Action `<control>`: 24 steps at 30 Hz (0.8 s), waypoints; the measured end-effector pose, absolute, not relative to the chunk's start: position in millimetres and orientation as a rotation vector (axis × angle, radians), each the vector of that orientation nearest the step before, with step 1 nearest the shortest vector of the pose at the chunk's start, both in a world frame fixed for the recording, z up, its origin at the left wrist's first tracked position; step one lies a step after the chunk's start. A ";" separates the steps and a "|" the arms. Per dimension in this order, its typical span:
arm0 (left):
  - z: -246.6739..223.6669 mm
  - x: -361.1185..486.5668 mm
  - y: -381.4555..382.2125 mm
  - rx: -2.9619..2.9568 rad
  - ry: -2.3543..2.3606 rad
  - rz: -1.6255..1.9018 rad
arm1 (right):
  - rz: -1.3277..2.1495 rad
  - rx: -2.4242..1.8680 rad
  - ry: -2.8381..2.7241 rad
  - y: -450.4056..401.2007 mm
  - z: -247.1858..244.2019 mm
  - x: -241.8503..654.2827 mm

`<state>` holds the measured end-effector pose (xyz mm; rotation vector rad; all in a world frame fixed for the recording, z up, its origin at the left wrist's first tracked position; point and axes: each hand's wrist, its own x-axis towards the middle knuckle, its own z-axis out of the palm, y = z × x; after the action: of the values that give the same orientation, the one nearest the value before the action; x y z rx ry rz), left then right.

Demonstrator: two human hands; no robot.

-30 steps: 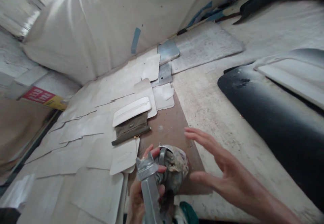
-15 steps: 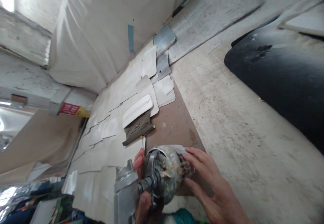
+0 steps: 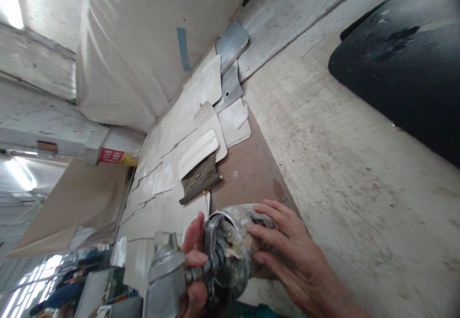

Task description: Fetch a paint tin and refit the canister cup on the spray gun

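My left hand (image 3: 194, 253) grips the neck of a grey metal spray gun (image 3: 166, 277), its fingers wrapped round near the cup's lid. Attached to the gun is a metal cup (image 3: 242, 212), lying tilted on its side and crusted with dried, yellowish residue. A clamp arm (image 3: 212, 229) crosses the lid end of the cup. My right hand (image 3: 293, 248) curls its fingers over the cup's far side. Just beyond the cup lies an olive-brown fabric piece (image 3: 199, 179) with a snap and a zipper pull, beside a cream padded piece (image 3: 199, 153).
Overlapping cream sheets (image 3: 172, 169) cover the left of the worktop, beside a bare brown board (image 3: 244, 174). A black panel (image 3: 406, 78) lies at right on the stained pale surface (image 3: 323, 155). Plastic sheeting (image 3: 158, 35) hangs behind, with a red-yellow label (image 3: 117, 157) on a beam.
The spray gun has shifted left and tilted slightly in my left hand. My right hand's fingers have moved further over the cup. The head view has turned a little.
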<state>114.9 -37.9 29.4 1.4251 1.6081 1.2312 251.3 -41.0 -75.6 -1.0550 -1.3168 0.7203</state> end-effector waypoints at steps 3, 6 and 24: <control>30.8 116.4 -38.5 1.434 1.560 1.203 | 0.687 -1.061 -1.341 -40.2 -74.0 254.3; 31.2 117.6 -39.8 1.422 1.536 1.176 | 0.601 -1.060 -1.421 -40.6 -69.9 254.0; 25.3 112.9 -41.7 1.365 1.500 1.255 | 0.763 -0.851 -1.571 -9.6 -39.7 281.2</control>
<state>112.9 -41.7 25.3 1.3655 1.5005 1.2553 281.2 -9.6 -39.7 -0.8509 -1.5708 0.7635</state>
